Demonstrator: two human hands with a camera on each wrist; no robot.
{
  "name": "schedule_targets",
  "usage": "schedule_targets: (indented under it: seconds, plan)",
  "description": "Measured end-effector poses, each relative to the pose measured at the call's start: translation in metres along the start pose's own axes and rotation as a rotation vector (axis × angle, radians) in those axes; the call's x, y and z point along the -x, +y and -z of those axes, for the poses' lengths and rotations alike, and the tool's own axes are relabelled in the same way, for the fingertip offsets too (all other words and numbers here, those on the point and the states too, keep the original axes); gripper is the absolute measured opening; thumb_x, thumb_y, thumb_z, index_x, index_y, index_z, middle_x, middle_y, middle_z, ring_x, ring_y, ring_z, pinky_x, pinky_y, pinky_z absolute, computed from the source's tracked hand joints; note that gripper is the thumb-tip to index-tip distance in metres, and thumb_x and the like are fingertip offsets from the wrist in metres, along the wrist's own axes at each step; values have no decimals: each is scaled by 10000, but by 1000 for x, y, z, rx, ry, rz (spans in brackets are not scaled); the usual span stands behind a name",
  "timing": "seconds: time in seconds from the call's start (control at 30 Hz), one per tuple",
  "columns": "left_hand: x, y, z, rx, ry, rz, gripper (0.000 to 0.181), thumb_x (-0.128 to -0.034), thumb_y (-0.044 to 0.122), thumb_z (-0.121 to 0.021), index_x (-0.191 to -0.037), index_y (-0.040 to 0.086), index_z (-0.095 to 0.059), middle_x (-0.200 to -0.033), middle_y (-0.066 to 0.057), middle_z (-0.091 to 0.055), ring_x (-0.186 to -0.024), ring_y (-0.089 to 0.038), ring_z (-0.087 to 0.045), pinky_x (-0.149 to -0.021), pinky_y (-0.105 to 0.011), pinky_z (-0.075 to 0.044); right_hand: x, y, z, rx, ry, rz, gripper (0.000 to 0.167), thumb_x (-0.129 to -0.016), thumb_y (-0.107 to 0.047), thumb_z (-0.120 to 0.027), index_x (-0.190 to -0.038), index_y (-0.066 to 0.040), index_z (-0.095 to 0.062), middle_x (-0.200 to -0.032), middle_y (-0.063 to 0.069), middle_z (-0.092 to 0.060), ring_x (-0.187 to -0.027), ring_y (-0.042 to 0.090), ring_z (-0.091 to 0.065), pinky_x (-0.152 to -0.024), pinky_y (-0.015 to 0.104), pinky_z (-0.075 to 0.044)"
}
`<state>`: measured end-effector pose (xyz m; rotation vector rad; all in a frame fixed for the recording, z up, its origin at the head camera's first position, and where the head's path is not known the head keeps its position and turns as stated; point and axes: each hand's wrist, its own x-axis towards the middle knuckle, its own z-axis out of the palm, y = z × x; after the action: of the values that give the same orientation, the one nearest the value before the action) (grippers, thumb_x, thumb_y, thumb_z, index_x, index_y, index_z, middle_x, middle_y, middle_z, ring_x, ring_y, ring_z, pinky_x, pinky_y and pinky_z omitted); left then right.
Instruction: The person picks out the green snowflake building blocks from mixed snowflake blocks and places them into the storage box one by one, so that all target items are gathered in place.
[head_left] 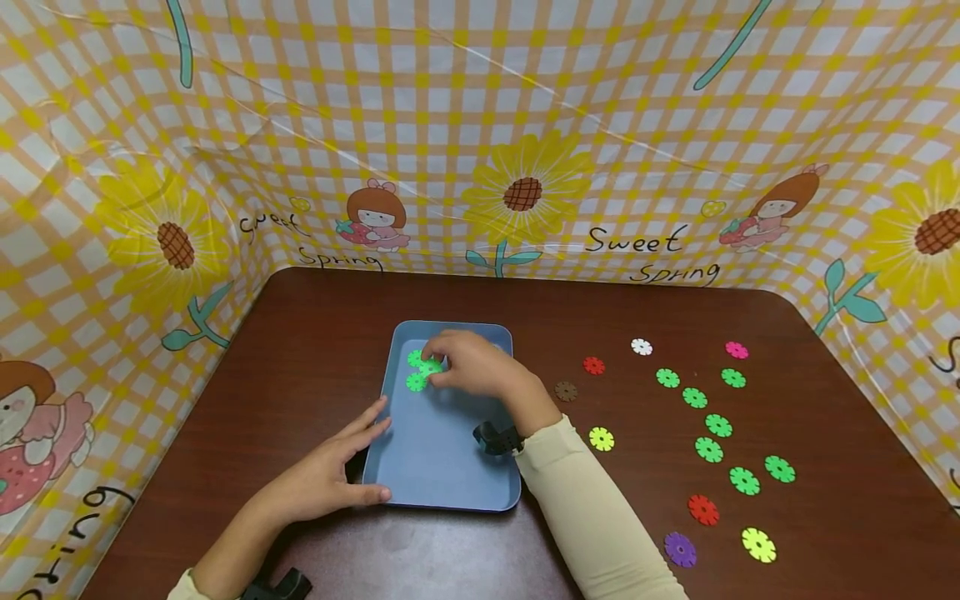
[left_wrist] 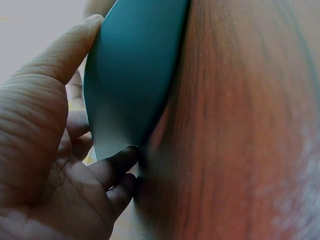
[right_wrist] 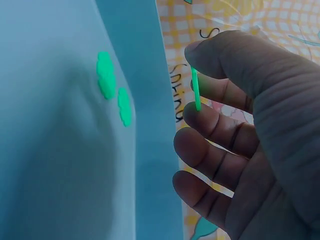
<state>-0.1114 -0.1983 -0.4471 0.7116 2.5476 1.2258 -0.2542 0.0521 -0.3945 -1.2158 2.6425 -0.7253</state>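
Observation:
A blue tray (head_left: 442,450) lies on the brown table. My right hand (head_left: 476,367) is over its upper part and pinches a green notched disc (head_left: 431,369) between thumb and fingers; in the right wrist view the disc (right_wrist: 195,89) appears edge-on. Below it, green discs (right_wrist: 106,75) rest on the tray floor near the wall. My left hand (head_left: 326,475) has its fingers spread along the tray's left edge, the thumb touching the near left corner. In the left wrist view, thumb and fingertips of the hand (left_wrist: 65,140) rest against the tray's side (left_wrist: 135,65).
Right of the tray, several green discs (head_left: 708,450) are scattered with red (head_left: 703,510), yellow (head_left: 759,545), purple (head_left: 680,550), white (head_left: 641,347), pink (head_left: 737,350) and brown (head_left: 566,391) ones. A checked cloth (head_left: 450,108) stands behind the table.

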Motion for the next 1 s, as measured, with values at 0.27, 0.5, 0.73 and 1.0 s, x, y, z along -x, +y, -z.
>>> schedule_targets:
  seconds: [0.27,0.5,0.73,1.0]
  plan:
    - [0,1,0,0,3,4,954,-808,418,-821,-1539,35,-342,-1662,16,-108,-1486,-221,-163,-1106,-532,-292,-5,0,-11,24,-41,19,218,-890,-183,-732,-1093,-104,-721,-954,-20,-622,-836,129,-541,-731,274,-460]
    - [1,1,1,3,9,10,949,-807,401,-827,-1538,36,-344,-1662,12,-113,-1487,-219,-163,-1112,-516,-289,-8,-1,-16,18,-71,-14,209,-894,-189,-733,-1095,-130,-725,-946,-25,-618,-840,134,-551,-750,294,-477]
    - [1,0,1,4,10,12,947,-808,398,-826,-1536,31,-345,-1662,11,-112,-1486,-221,-166,-1112,-509,-291,-9,0,-20,-4,-146,-56,254,-899,-186,-730,-1145,-126,-724,-1020,7,-654,-886,144,-580,-825,309,-496]
    - [1,0,0,3,11,-2,944,-813,397,-822,-1533,19,-344,-1662,-10,-116,-1487,-241,-172,-1107,-515,-295,-8,2,-23,-59,-194,-61,205,-898,-165,-726,-1102,-149,-722,-901,-36,-629,-790,124,-557,-729,284,-477]
